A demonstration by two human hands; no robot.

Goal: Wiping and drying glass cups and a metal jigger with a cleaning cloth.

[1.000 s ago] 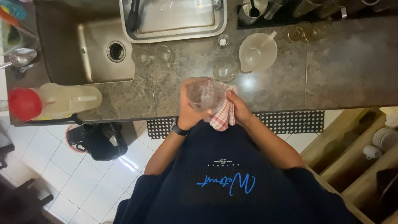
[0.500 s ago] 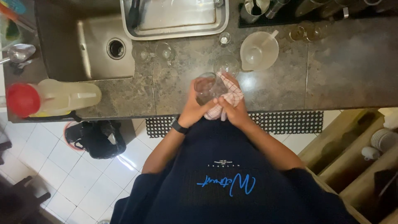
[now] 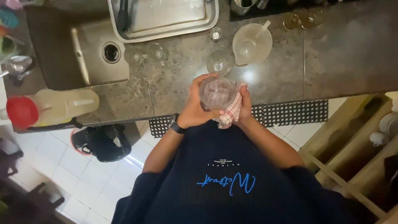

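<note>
Left hand: curled round the side of a clear glass; fingers closed on the wall, thumb across the near rim. A dark wristband is worn just below it.
Right hand: closed on a red-checked cloth, which is pressed vs. the glass's right side & underside; fingers mostly hidden by cloth.
Glass: held in the air between both hands, over the near edge of the dark stone counter, mouth up toward the camera. Checked pattern is seen through the wall, so cloth appears to wrap the base; whether any is inside cannot be told.
Step in hand (judged): wiping of the glass w/ cloth.
How done well (judged): glass to be gripped by the wall, not pinched at the rim; cloth to be kept between skin & glass so no prints are left; turning to be done by the left hand while cloth is kept steady; light pressure only, since thin glass may crack under twist; work to be kept over the counter, not past its edge above the tiled floor.
Nearby glassware: a second clear glass stands just beyond the hands; two more near the sink; a small one by the metal tray.
Other items: pale plastic jug w/ a handle, beyond-right; a red-capped bottle lying at far left.
</note>
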